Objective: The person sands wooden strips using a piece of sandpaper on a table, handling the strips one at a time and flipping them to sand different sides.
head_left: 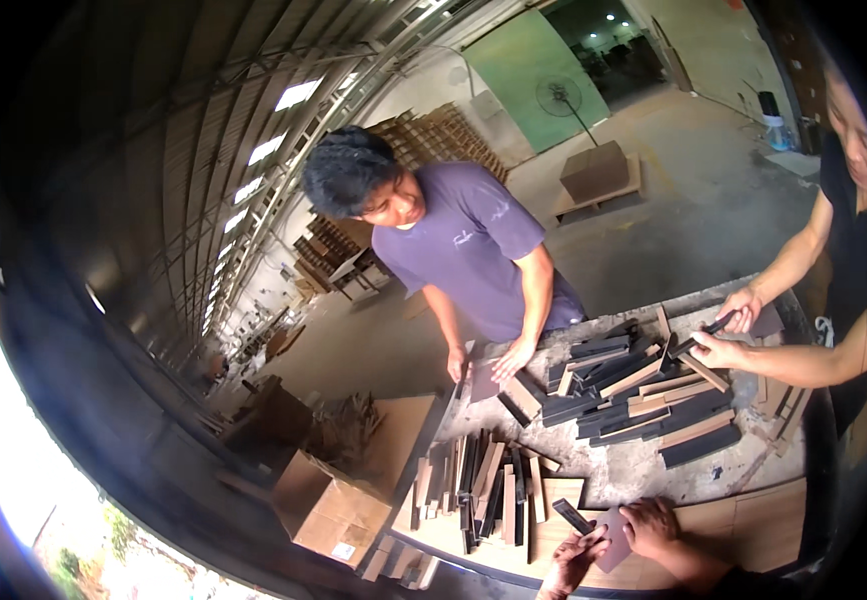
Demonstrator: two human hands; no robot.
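At the near edge of the table, my left hand (575, 562) grips a short black strip (572, 515) that tilts up to the left. My right hand (650, 525) is closed on a reddish-brown sheet (612, 543), which looks like sandpaper and lies between my two hands against the left fingers. Left of my hands, a heap of black and bare-wood strips (493, 490) rests on a light wooden board (723, 530). Farther back lies a larger pile of similar strips (643, 395).
Across the table a person in a purple shirt (473, 230) has hands on another brown sheet (486, 381). At right, a person in black (848, 250) holds a black strip. An open cardboard box (338, 515) stands left of the table (633, 475).
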